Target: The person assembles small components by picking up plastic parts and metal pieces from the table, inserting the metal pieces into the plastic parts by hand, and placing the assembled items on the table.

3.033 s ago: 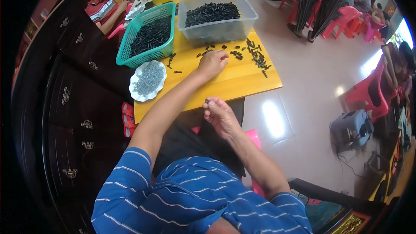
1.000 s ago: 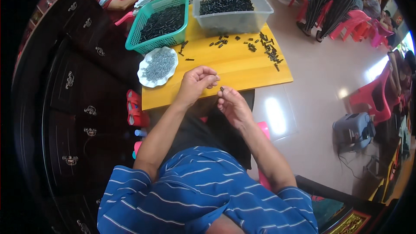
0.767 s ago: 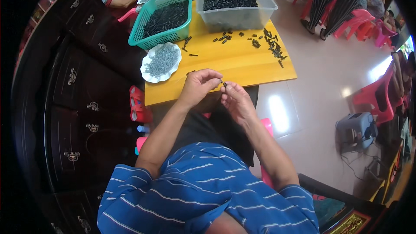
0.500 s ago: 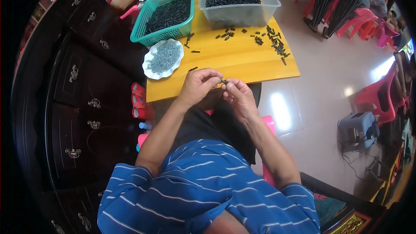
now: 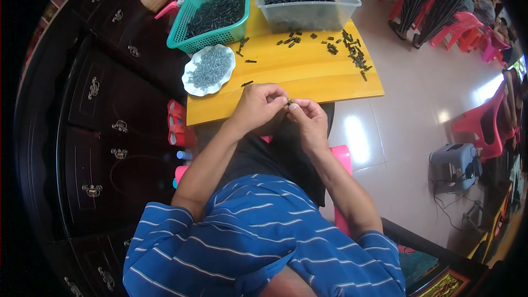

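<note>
My left hand (image 5: 259,105) and my right hand (image 5: 309,120) meet just off the table's front edge. Both pinch one small dark part (image 5: 289,103) between thumbs and fingertips; most of it is hidden by the fingers. Left of my hands, a white scalloped plate (image 5: 190,84) holds many small clear pieces (image 5: 211,68). A single black piece (image 5: 247,83) lies on the yellow table (image 5: 286,78) near my left hand. More loose black pieces (image 5: 356,55) are scattered at the table's right side, with a few in the middle and beside the plate.
A green perforated basket (image 5: 209,39) and a clear plastic bin (image 5: 308,17), both full of black pieces, stand at the back. Dark drawers (image 5: 104,104) rise on the left. A grey device (image 5: 454,160) with cords sits on the floor at right. Other people sit or bend farther off.
My hands have drawn closer together around the small part, which shows less between the fingertips. The view has shifted slightly; the containers and loose pieces stay in place.
</note>
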The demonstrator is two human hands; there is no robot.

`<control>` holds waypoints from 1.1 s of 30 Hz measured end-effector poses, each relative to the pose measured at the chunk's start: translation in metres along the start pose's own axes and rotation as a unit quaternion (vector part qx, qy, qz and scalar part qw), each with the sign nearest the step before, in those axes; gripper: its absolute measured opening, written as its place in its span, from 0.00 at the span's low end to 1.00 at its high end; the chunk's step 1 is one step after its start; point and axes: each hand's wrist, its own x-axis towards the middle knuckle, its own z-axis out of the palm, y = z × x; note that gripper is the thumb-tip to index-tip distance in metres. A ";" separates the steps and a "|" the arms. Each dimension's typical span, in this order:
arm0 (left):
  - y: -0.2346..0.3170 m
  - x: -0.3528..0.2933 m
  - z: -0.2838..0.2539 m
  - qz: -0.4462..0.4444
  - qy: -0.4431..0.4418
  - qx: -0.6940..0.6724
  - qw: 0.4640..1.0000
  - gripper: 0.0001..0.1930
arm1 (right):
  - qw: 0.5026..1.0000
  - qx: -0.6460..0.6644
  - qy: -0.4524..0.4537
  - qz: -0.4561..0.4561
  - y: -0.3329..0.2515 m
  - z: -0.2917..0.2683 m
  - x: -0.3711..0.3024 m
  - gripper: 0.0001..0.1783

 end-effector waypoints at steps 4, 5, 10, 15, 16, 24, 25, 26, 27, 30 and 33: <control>-0.002 0.002 0.002 0.007 0.008 -0.053 0.999 0.07 | 0.996 0.048 -0.022 0.069 -0.004 -0.003 0.001 0.08; -0.003 0.002 0.001 0.026 0.000 -0.030 0.999 0.08 | 0.991 0.067 -0.042 0.108 -0.004 -0.003 0.001 0.09; 0.005 -0.004 -0.005 0.017 -0.027 -0.001 1.000 0.19 | 0.970 0.161 -0.086 0.163 -0.006 -0.014 0.006 0.10; 0.011 -0.008 0.001 0.208 0.027 0.194 0.958 0.22 | 0.954 0.190 -0.110 0.205 -0.002 -0.016 0.006 0.10; 0.009 -0.008 0.003 0.207 0.025 0.194 0.958 0.22 | 0.954 0.191 -0.109 0.206 -0.001 -0.015 0.005 0.10; 0.005 -0.004 0.006 0.196 -0.002 0.212 0.957 0.13 | 0.951 0.196 -0.091 0.219 -0.001 -0.013 0.005 0.10; 0.004 -0.003 0.006 0.196 -0.003 0.212 0.958 0.13 | 0.951 0.197 -0.090 0.219 0.000 -0.013 0.006 0.10; 0.003 -0.003 0.005 0.207 -0.002 0.210 0.955 0.13 | 0.950 0.200 -0.091 0.220 0.000 -0.013 0.006 0.11; 0.002 -0.003 0.005 0.219 -0.001 0.209 0.953 0.13 | 0.949 0.204 -0.091 0.221 0.001 -0.013 0.006 0.11; -0.002 -0.003 0.006 0.246 0.014 0.213 0.946 0.12 | 0.948 0.206 -0.097 0.225 0.007 -0.018 0.008 0.12; -0.004 -0.005 0.007 0.245 0.019 0.203 0.948 0.11 | 0.950 0.194 -0.089 0.227 0.007 -0.017 0.007 0.12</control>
